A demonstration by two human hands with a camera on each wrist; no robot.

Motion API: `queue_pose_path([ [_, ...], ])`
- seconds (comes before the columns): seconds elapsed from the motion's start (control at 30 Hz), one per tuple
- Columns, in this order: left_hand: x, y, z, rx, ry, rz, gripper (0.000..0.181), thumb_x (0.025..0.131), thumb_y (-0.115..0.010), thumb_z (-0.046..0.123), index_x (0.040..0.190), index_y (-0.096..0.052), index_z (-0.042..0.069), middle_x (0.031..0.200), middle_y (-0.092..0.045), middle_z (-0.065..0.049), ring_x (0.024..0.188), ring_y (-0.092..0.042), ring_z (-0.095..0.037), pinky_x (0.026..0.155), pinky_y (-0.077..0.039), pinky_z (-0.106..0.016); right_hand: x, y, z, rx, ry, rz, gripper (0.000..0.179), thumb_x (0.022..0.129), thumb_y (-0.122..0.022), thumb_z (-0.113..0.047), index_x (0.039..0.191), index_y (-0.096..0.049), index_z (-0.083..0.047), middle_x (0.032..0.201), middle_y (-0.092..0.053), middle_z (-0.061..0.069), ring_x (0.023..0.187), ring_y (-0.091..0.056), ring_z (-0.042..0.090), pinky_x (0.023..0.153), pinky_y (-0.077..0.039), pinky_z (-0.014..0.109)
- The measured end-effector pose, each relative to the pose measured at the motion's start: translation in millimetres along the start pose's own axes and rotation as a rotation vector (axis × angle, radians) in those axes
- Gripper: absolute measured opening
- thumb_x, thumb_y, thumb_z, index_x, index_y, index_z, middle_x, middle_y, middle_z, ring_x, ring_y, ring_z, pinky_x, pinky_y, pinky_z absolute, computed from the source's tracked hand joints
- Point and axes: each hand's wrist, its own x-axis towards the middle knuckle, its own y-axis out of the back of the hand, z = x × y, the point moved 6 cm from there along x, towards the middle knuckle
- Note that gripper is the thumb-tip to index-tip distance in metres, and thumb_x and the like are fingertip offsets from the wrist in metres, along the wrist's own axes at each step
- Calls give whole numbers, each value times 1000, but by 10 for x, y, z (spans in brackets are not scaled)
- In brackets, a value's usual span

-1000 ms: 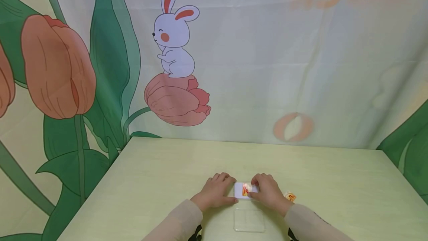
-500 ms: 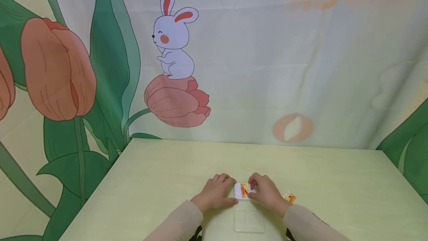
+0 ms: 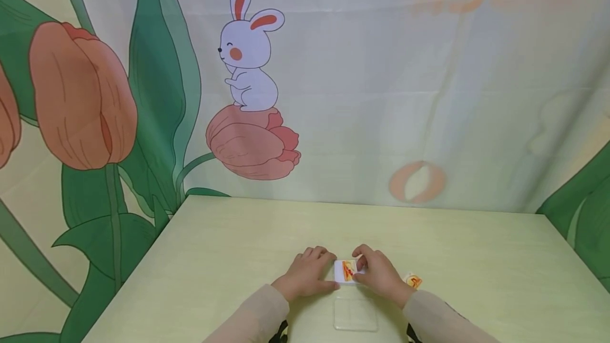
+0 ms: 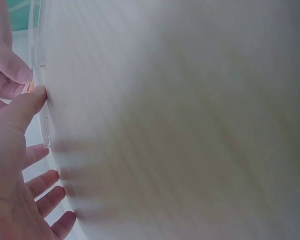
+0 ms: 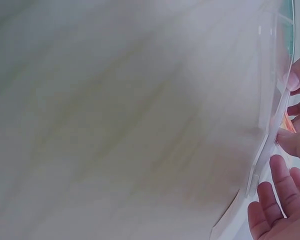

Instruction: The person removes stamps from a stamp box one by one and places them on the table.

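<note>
A small white rectangular block (image 3: 339, 271), apparently in a clear case, lies flat on the table between my hands. On top sits a small card (image 3: 348, 269) with an orange, red and yellow print. My left hand (image 3: 310, 272) holds the block's left end, thumb at the near corner and a fingertip at the far corner. My right hand (image 3: 379, 274) pinches the printed card's right side. The block's right end is hidden behind that hand. In the left wrist view, a sliver of orange print shows by the right fingertips.
A clear, shallow plastic lid or tray (image 3: 355, 315) lies on the pale table (image 3: 238, 237) in front of the block. Another orange printed piece (image 3: 413, 280) lies beside the right wrist. A cloth backdrop (image 3: 343, 94) with a rabbit and tulips hangs behind the table.
The right hand has shifted slightly left, its fingers drawing in at the card's right side. More of the card's print faces the camera. The left hand has stayed put.
</note>
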Motion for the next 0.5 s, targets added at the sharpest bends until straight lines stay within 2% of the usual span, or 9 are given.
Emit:
queue_pose_path([
  [0.23, 5, 22, -6, -3, 10, 7, 59, 79, -63, 51, 127, -48, 19, 128, -47, -4, 117, -43, -24, 92, -39, -44, 32, -11, -18, -16, 23, -11, 30, 69, -74, 1, 95, -61, -6, 71, -56, -2, 69, -44, 11, 65, -36, 24],
  [0.5, 10, -7, 1, -12, 9, -6, 59, 79, -63, 51, 127, -48, 19, 128, -47, -5, 117, -43, -25, 92, -39, -44, 0, -7, 5, 26, 15, -20, 29, 69, -73, 3, 94, -60, -5, 69, -54, -1, 66, -44, 10, 62, -36, 21],
])
